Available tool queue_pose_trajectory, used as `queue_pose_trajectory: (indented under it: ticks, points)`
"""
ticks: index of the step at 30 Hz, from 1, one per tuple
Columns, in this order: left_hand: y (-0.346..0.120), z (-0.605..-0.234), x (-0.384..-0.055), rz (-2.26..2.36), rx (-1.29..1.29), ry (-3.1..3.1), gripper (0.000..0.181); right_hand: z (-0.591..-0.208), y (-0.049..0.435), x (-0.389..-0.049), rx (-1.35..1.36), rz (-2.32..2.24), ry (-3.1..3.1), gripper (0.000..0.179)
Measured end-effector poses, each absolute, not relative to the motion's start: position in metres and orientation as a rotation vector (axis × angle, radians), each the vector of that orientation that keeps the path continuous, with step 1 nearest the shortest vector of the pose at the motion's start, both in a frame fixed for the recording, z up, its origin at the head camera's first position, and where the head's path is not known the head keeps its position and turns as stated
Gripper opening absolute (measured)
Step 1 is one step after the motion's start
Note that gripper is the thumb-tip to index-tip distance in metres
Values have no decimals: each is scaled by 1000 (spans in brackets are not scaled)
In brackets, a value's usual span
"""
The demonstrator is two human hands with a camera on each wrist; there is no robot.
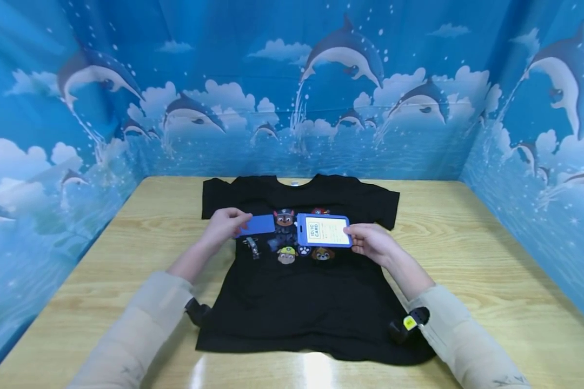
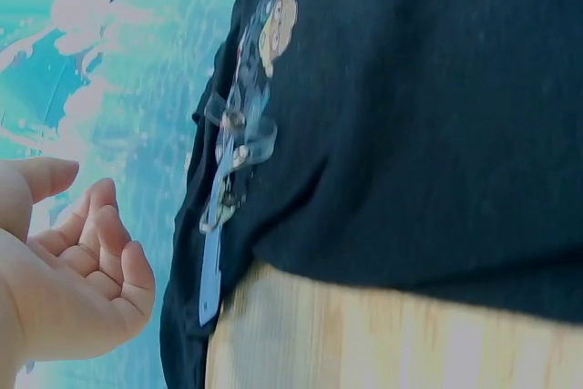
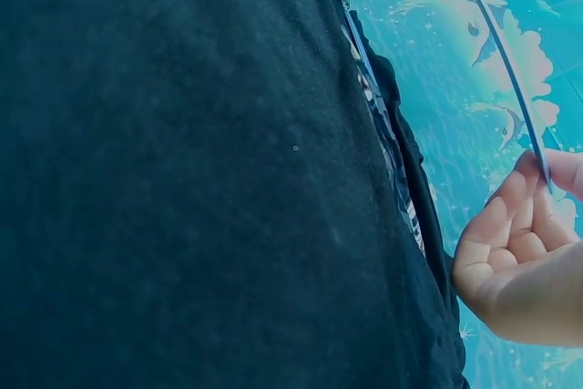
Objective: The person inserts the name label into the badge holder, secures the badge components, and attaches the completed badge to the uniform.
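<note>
The blue badge holder (image 1: 302,232) is up in the air above the T-shirt, with its "ID/IC CARD" insert (image 1: 325,230) facing you. Your right hand (image 1: 372,240) has its right edge pinched between thumb and fingers. Your left hand (image 1: 222,222) hangs above the shirt's other side, thumb apart from loosely curled fingers, nothing between them. From the head view, it seems to overlap a second flat blue piece (image 1: 260,224), but the left wrist view shows your hand well apart from it. That piece lies on the shirt, with a clear-strapped clip (image 1: 252,247) just beside it. Under everything, your black T-shirt (image 1: 302,308) is spread face up, neckline away from you, cartoon dogs (image 1: 286,255) printed on its chest. It lies on a wood-grain table (image 1: 467,227), and a dolphin-printed curtain (image 1: 272,151) stands behind.
</note>
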State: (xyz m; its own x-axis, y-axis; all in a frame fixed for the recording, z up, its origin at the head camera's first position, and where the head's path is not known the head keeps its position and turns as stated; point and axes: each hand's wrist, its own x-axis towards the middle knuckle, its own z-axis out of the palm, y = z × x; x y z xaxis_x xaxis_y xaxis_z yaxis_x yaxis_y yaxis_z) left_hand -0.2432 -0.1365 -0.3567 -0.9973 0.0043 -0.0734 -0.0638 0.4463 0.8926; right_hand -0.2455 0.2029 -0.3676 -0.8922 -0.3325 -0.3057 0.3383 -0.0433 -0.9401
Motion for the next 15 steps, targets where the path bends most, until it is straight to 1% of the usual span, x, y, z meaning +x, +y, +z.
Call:
queue_pose_trajectory:
  ticks: [9, 15]
  points:
    - [-152, -359, -251, 1576, -88, 2636, 28, -367, 202, -244, 19, -1981, 1802, 13]
    - [-157, -360, -256, 1490, -96, 2677, 27, -366, 203, -243, 9, -1976, 1804, 11]
